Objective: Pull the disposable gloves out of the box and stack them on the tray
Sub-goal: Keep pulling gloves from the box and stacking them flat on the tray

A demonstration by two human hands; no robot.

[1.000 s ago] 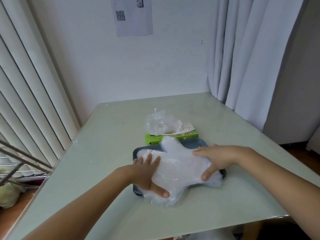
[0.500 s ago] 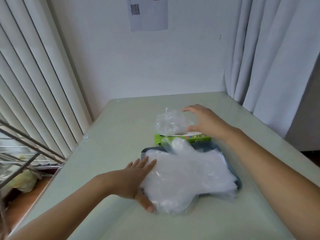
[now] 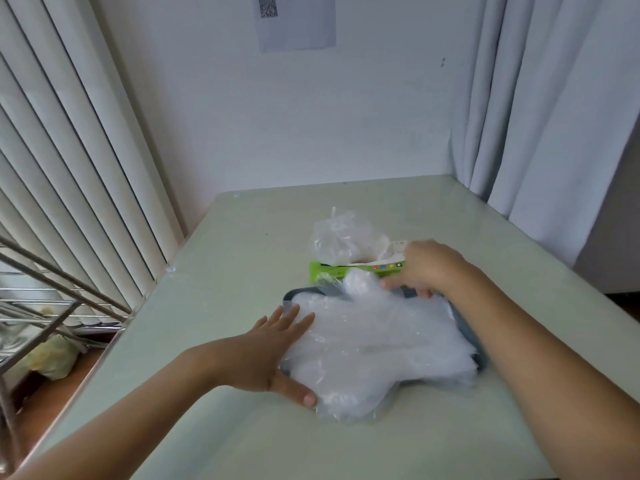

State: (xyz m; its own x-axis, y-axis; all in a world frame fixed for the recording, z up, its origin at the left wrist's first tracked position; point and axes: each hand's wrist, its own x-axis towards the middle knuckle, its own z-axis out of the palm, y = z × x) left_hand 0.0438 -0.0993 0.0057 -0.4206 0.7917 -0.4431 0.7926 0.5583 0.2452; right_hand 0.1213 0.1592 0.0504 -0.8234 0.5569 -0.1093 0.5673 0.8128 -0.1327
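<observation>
Quick tally as it stood: I had two hands in play, my left hand (image 3: 263, 355) and my right hand (image 3: 429, 268). One dark tray (image 3: 465, 332), just the one. One green box (image 3: 329, 271) behind it, and one crumpled glove bunch (image 3: 341, 239) stuck out of its top. On the tray sat one pile of gloves (image 3: 381, 344), but the layers were too filmy for me to count. One worktop (image 3: 242, 265), one paper sheet (image 3: 298, 22) on the wall.
</observation>
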